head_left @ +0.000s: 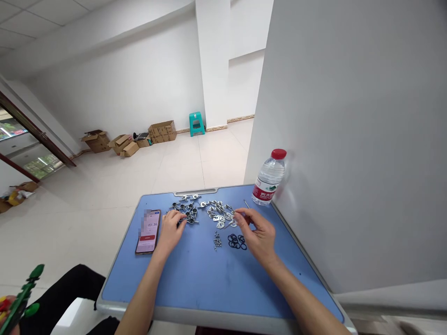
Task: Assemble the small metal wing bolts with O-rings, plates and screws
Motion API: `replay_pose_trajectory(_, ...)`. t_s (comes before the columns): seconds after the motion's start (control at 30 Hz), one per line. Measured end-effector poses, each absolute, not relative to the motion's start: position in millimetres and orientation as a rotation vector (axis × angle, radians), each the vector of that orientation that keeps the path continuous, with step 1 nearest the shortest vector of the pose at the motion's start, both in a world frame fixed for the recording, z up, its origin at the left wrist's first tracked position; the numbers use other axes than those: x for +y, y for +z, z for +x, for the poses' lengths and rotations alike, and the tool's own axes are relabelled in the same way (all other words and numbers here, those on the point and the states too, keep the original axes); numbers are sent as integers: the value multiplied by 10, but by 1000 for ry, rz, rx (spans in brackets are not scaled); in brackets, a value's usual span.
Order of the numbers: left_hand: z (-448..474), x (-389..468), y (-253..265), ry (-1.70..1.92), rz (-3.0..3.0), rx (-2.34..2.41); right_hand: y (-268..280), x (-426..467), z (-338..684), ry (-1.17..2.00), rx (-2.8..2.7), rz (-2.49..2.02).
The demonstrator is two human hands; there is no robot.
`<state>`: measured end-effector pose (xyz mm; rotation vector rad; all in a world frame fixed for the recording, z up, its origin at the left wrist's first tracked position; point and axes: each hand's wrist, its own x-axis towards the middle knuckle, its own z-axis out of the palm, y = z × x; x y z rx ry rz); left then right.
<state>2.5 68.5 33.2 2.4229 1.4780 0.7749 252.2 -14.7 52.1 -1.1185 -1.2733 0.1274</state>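
Observation:
My left hand [171, 231] rests over the left side of a pile of small metal fittings with dark round centres [189, 213]. Its thumb and index finger are apart, and no part shows clearly between them. Over the right side of a heap of flat silver metal pieces [218, 217], my right hand [256, 230] is closed in a pinch. Whatever sits between those fingertips is too small to make out. Just left of the right hand lie black rubber rings [236, 241]. Beside them is a cluster of small screws [217, 240].
A phone showing a timer [148, 232] lies on the left of the blue table [209, 279]. A water bottle with a red cap [268, 179] stands at the back right, against the grey partition [349, 139]. At far left, a person's hand holds a green toy-like object [26, 295].

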Motion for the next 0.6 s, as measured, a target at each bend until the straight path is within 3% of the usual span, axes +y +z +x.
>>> replay_pose_trajectory(0.23,194,596,232,638,2783,1366,427,-78,2605,149,-1222,-1186)
replay_pose_trajectory(0.6,209,487,218,633,2884,1273,424,-92,2581,101,-1309,-1202)
